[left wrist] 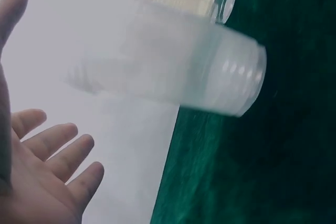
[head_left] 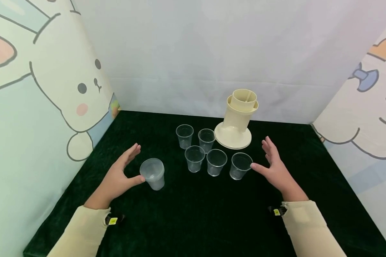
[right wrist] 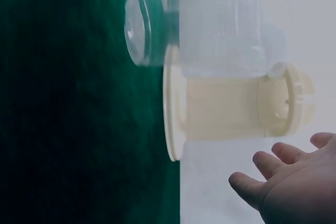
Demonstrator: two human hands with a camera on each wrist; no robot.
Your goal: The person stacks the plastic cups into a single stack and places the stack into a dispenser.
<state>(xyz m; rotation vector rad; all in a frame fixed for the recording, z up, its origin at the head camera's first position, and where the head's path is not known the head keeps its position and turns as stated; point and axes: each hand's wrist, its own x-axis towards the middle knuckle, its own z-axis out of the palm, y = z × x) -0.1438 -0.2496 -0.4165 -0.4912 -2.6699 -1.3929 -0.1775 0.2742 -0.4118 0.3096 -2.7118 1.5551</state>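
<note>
Translucent plastic, the cup stack (looks nested) is the piece to watch: upright on the dark green cloth, mouth up, long axis vertical. From the left hand it stands just right of the thumb tip. Left fingers straight, thumb spread well apart from them, nothing gripped. Thumb overlaps the rim in head view, but the left wrist view has the palm clear of the wall; can't tell if the thumb touches. Right hand roughly mirrors it: thumb and fingers apart, nothing held. Rightmost clear cup is upright just left of that thumb; contact unclear too. Four more cups sit further left of the right hand, cream holder beyond and left of it. Left is clearly nearer the stack; I'd judge any grip there comes in from the side, square to the axis.
</note>
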